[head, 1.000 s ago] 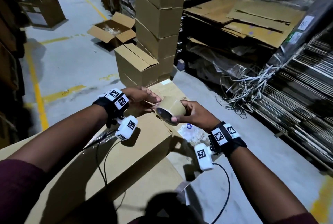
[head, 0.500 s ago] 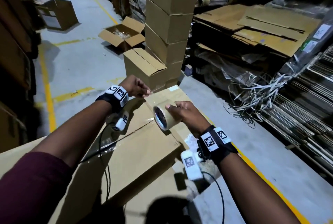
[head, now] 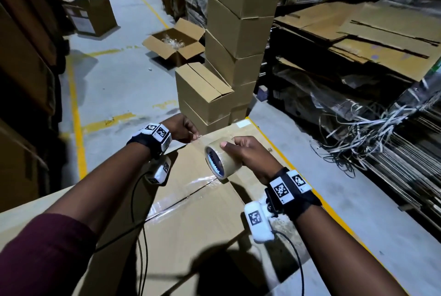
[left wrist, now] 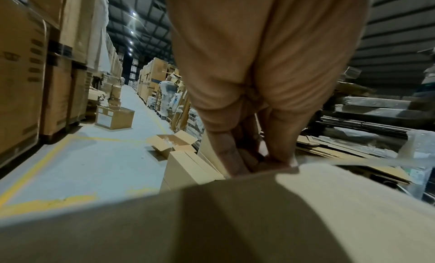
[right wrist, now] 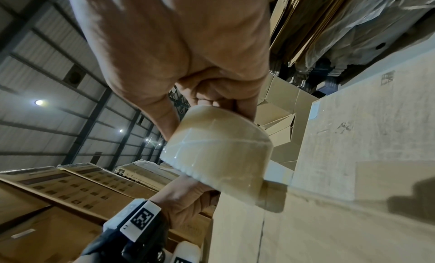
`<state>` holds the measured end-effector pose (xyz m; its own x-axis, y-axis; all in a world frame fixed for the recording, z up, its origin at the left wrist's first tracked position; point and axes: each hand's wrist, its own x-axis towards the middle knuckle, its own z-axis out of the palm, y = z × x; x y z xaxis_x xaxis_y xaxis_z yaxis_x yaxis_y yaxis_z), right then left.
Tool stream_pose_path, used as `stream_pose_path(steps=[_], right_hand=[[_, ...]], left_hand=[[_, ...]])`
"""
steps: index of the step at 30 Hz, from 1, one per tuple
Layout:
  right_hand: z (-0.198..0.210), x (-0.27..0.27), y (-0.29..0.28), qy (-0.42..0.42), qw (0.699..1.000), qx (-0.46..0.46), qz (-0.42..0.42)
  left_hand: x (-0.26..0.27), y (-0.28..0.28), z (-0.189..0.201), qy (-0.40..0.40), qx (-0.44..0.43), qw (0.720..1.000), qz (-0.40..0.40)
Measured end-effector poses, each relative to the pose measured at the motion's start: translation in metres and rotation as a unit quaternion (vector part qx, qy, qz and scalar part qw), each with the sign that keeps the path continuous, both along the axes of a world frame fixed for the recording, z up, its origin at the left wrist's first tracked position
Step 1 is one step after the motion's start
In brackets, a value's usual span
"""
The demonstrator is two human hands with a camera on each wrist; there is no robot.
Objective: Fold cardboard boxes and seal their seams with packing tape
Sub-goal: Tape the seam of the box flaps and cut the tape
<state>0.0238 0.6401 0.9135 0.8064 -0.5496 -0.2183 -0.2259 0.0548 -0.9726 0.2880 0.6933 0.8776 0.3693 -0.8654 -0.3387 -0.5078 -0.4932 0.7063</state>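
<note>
A large brown cardboard box lies in front of me, its top flaps meeting at a seam partly covered by glossy clear tape. My right hand grips a roll of clear packing tape just above the seam; the tape roll fills the right wrist view. My left hand pinches the free tape end at the box's far edge. In the left wrist view the left hand holds the tape strip against the box edge.
A tall stack of sealed boxes stands just beyond the box, with an open box on the floor behind. Flat cardboard sheets and loose strapping pile up on the right. Yellow floor lines run along the left.
The left hand moved away from the roll to the box's far edge, drawing tape out. The right hand with the roll moved lower, nearer the seam.
</note>
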Motion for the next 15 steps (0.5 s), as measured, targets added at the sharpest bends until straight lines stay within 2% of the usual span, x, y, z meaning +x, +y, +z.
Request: stream_pose_path(steps=[4, 8, 11, 13, 15], right_hand=[[-0.002, 0.002, -0.005, -0.006, 1.000, 0.015, 0.008], [-0.003, 0.001, -0.006, -0.008, 1.000, 0.026, 0.004], [-0.005, -0.002, -0.007, -0.006, 1.000, 0.025, 0.007], [-0.005, -0.003, -0.008, -0.005, 1.000, 0.026, 0.008], [-0.004, -0.004, -0.007, -0.004, 1.000, 0.025, 0.007]], left_hand=[[0.003, -0.002, -0.004, -0.040, 0.049, 0.998, -0.029], [-0.004, -0.002, 0.001, -0.072, 0.085, 0.990, -0.090], [-0.009, -0.002, 0.002, -0.065, 0.152, 0.984, -0.061], [-0.008, 0.001, 0.000, -0.125, 0.190, 0.972, -0.050], [-0.010, 0.003, 0.002, -0.155, 0.168, 0.973, -0.011]])
